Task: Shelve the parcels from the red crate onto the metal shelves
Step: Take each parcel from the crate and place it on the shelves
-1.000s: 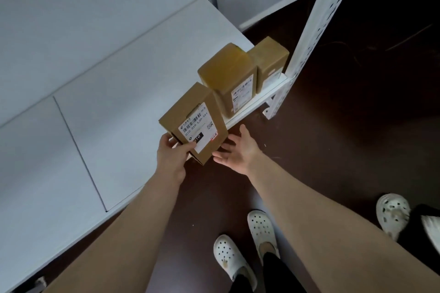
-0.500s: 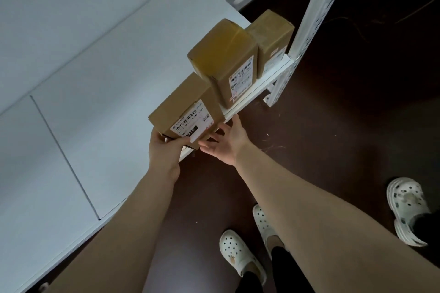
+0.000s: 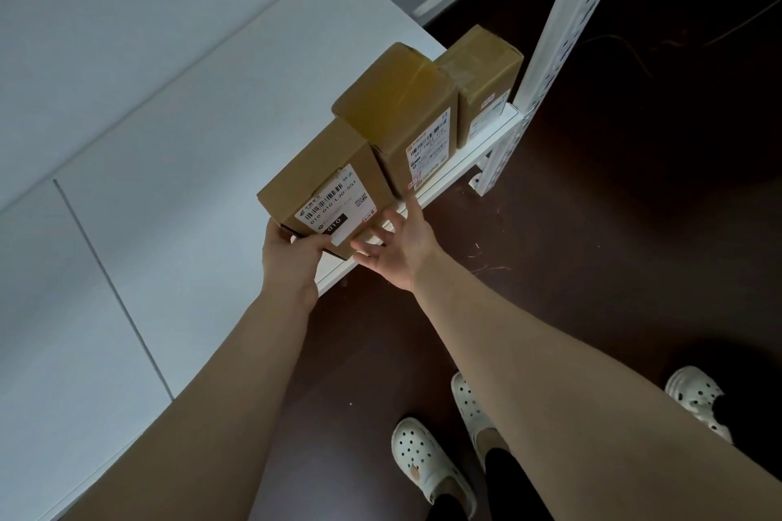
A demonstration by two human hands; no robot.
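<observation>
The left hand (image 3: 292, 260) is gripping a blocky cardboard box (image 3: 321, 182); the right hand (image 3: 404, 252) is holding its fingers wide apart just beside it.

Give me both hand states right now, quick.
Left hand: closed, gripping the near parcel by its lower left corner.
Right hand: open, fingers spread at that parcel's right side, holding nothing.

Light was dim and cool; the floor (image 3: 613, 266) lay nearly black, edges bowed by the wide lens, detail soft.
</observation>
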